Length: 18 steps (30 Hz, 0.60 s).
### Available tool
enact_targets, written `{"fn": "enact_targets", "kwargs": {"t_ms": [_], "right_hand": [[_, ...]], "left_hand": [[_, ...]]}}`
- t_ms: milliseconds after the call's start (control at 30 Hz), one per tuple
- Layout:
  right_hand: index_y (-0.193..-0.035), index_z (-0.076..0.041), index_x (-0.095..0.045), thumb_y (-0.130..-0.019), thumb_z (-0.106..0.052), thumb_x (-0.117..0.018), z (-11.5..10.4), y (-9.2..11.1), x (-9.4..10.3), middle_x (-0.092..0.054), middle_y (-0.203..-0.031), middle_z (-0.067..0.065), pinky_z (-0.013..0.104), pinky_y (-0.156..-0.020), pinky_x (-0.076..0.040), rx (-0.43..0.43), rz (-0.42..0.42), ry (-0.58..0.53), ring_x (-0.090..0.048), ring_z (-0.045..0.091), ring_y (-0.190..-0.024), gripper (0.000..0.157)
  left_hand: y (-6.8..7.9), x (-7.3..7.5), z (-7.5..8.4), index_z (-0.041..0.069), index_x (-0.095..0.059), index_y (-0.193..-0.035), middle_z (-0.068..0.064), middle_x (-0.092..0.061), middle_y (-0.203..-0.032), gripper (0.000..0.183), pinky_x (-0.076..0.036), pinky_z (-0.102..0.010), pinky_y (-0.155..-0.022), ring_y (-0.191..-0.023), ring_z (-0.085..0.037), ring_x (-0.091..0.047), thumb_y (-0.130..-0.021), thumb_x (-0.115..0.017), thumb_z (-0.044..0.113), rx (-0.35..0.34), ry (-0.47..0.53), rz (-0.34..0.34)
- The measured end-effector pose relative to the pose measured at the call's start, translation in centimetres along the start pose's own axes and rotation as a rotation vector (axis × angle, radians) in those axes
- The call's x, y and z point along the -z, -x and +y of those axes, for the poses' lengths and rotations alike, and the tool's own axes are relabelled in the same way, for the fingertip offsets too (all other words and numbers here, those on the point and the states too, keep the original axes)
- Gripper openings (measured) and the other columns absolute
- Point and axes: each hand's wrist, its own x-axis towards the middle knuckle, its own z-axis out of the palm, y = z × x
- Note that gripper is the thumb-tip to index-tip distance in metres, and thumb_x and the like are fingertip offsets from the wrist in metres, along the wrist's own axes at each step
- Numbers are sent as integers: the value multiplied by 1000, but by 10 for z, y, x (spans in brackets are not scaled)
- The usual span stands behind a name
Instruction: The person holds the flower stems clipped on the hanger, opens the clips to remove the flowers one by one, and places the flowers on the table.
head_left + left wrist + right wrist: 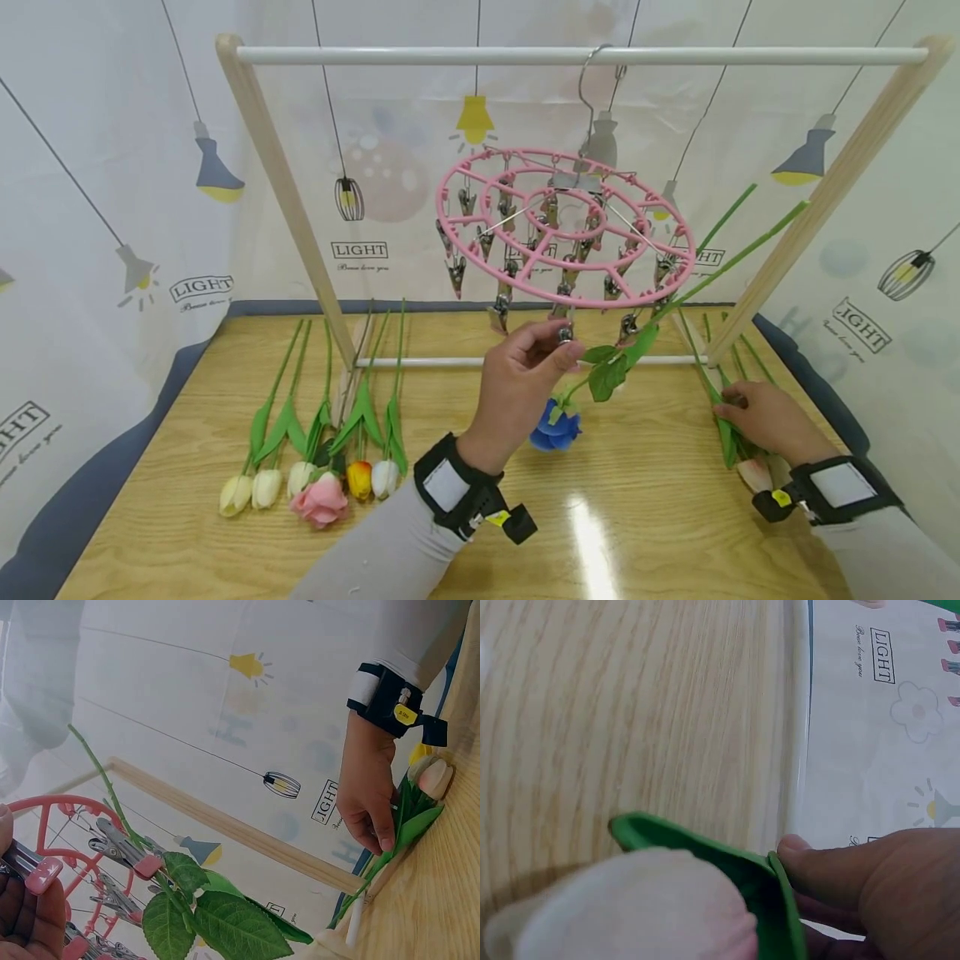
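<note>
My left hand (525,362) pinches a metal clip (566,334) with pink tips, low on the front of a round pink clip hanger (525,271). Just right of it, a blue rose (555,427) hangs head down on its green stem, its leaves beside the clips. On the right of the table, my right hand (776,421) grips the green stem and leaf of a pinkish-white tulip (753,473). Close up in the right wrist view, the thumb presses on the green leaf (784,892) beside the blurred tulip head (630,911); the other fingers are partly hidden.
The hanger hooks onto the white bar (420,56) of a wooden-legged rack (288,192). At left on the table lie several tulips, white, cream (236,495) and orange-yellow (359,480), and a pink rose (321,498). A lower white rail (427,362) crosses behind the left hand.
</note>
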Motion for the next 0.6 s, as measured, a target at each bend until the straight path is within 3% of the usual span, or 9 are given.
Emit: {"fn": "enact_targets", "kwargs": {"t_ms": [200,300,467,533,600], "right_hand": [[-122,11,-51,-93,-42,-52,-11,8,15,-61,-103,30,41,-57,-48,9,6,52,-59,28,-75,60],[-124,7,-51,-95,-46,-48,-23,13,25,-61,-86,22,37,-50,-42,33,56,43,-52,23,-62,60],[-127,-6,-54,-95,-39,-50,-55,19,31,-64,-93,13,40,-58,-50,161,200,-119,-57,24,-76,46],[-126,-11,-56,-95,-33,-53,-71,22,29,-65,-103,11,38,-67,-54,221,231,-241,-60,22,-88,38],[-124,-16,-58,-93,-27,-57,-87,24,25,-66,-102,6,29,-67,-55,279,248,-368,-61,17,-87,32]], "left_hand": [[0,0,0,3,-61,-117,-18,-65,-101,31,-55,-47,-78,-86,-19,-61,-88,-63,15,-1,7,-1],[0,1,1,3,-61,-117,-19,-65,-101,31,-54,-49,-78,-86,-19,-61,-88,-63,15,-1,5,1],[0,1,1,4,-61,-117,-18,-65,-101,31,-54,-50,-79,-85,-20,-61,-88,-63,15,9,14,2],[0,1,1,4,-61,-117,-18,-65,-101,32,-54,-51,-79,-85,-20,-61,-88,-63,16,13,21,1],[0,0,0,3,-61,-118,-18,-65,-102,32,-53,-51,-80,-85,-20,-61,-88,-63,16,14,25,0]]}}
